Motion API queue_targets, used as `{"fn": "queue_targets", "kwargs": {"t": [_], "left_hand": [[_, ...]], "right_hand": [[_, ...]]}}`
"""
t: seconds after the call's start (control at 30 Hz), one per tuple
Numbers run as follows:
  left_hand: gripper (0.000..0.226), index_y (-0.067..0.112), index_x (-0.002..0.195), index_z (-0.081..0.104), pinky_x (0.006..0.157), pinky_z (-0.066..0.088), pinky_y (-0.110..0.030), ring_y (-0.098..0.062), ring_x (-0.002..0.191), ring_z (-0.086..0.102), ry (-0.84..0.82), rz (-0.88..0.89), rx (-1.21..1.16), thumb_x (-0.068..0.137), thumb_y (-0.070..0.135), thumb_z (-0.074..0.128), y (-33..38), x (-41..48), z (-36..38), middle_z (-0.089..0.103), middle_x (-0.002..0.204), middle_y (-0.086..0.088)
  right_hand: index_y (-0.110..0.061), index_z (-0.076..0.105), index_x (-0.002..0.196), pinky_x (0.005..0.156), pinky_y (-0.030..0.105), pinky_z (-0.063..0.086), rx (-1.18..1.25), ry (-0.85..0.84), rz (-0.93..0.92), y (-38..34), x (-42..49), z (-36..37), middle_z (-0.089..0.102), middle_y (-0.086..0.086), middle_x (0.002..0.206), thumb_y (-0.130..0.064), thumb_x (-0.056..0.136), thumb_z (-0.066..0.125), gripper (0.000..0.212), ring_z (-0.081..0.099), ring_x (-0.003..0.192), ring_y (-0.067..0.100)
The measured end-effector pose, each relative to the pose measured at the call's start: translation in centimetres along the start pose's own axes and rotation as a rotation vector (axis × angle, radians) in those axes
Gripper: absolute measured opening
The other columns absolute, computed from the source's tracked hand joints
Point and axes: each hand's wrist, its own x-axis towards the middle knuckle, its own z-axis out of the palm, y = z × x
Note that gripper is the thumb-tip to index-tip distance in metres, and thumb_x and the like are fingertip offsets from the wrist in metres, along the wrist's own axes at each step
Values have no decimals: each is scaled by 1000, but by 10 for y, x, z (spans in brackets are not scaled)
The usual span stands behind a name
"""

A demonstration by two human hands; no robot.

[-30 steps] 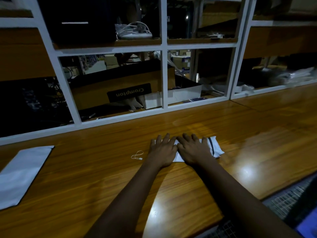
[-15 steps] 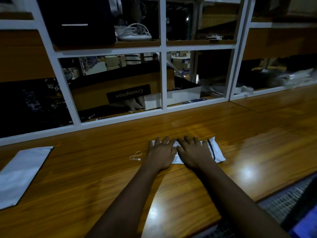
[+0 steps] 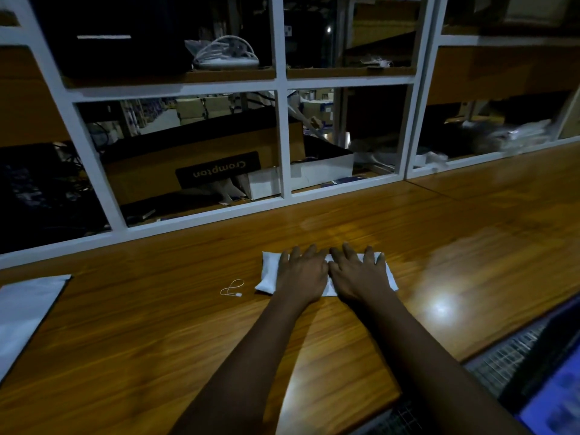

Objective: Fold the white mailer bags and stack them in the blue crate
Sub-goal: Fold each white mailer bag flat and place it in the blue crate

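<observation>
A folded white mailer bag (image 3: 269, 273) lies on the wooden counter (image 3: 157, 334), in the middle of the view. Both palms press flat on top of it: my left hand (image 3: 303, 274) covers its left half and my right hand (image 3: 357, 273) its right half, fingers spread and pointing away from me. Only the bag's left end and right edge show past my hands. A second white mailer bag (image 3: 23, 312) lies flat and unfolded at the counter's left edge. The blue crate (image 3: 552, 390) shows at the bottom right corner, below the counter edge.
A small white looped tag string (image 3: 231, 289) lies on the counter just left of the folded bag. White-framed glass panes (image 3: 281, 146) run along the counter's far side, with a Crompton box (image 3: 216, 169) behind them. A metal grid surface (image 3: 505, 356) sits beside the crate.
The bag's right flap with the dark strip is now folded under, out of sight. My hands have shifted right on the bag, uncovering its left end.
</observation>
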Motion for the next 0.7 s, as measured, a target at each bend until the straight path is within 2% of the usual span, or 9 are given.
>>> {"fn": "queue_targets", "kwargs": {"t": [0.07, 0.17, 0.27, 0.4, 0.53, 0.6, 0.63, 0.7], "left_hand": [[59, 27, 153, 32, 115, 19, -48, -35, 144, 29, -30, -5, 25, 100, 44, 12, 1, -1, -2, 28, 161, -4], [49, 32, 155, 24, 116, 15, -53, -32, 148, 21, -72, -30, 18, 107, 40, 24, 0, -1, -5, 20, 164, 0], [49, 37, 155, 21, 116, 12, -61, -30, 150, 16, -107, -48, -1, 107, 41, 22, 0, -4, -7, 15, 165, 3], [49, 42, 155, 17, 114, 10, -66, -30, 150, 13, -149, -53, -1, 107, 44, 19, -2, -6, -10, 12, 165, 5], [51, 43, 155, 13, 117, 5, -59, -29, 151, 7, -172, -40, -47, 105, 50, 17, -11, -11, -12, 9, 166, 1], [53, 42, 156, 12, 120, 2, -55, -28, 151, 3, -196, -65, -94, 104, 55, 16, -22, -16, -14, 7, 166, 0], [55, 41, 156, 12, 120, 0, -54, -28, 152, 1, -213, -77, -117, 103, 56, 16, -28, -19, -15, 6, 166, 0], [57, 38, 157, 11, 121, -1, -52, -27, 152, -2, -209, -86, -145, 103, 56, 18, -40, -28, -18, 4, 166, 0]], "right_hand": [[-26, 20, 158, 111, 72, 12, 43, 8, 41, 0, -3, 1, 10, 11, 167, -46, 101, 9, 61, 10, 142, 62], [-27, 21, 158, 111, 73, 11, 55, 9, 53, -1, -7, -2, 11, 14, 166, -50, 87, -6, 79, 10, 140, 65], [-28, 23, 156, 110, 75, 8, 55, -1, 35, 1, -4, 1, 11, 16, 166, -52, 82, -11, 85, 6, 140, 66], [-30, 26, 153, 109, 77, 7, 28, -3, -3, 2, -6, 0, 12, 17, 165, -55, 69, -22, 100, 6, 142, 64], [-31, 21, 156, 112, 73, 11, -5, -2, -11, 2, -15, -5, 11, 20, 165, -60, 83, -12, 85, 9, 140, 65], [-31, 21, 157, 113, 71, 12, 5, -25, 4, 2, -17, -7, 15, 18, 165, -63, 80, -12, 89, 11, 141, 63], [-31, 24, 156, 114, 68, 12, 55, -17, 27, 2, -16, -8, 19, 16, 164, -63, 83, -8, 85, 13, 143, 60], [-30, 33, 152, 116, 62, 15, 196, 33, 13, 2, -16, -15, 30, 9, 160, -63, 93, 14, 70, 21, 145, 47]]}}
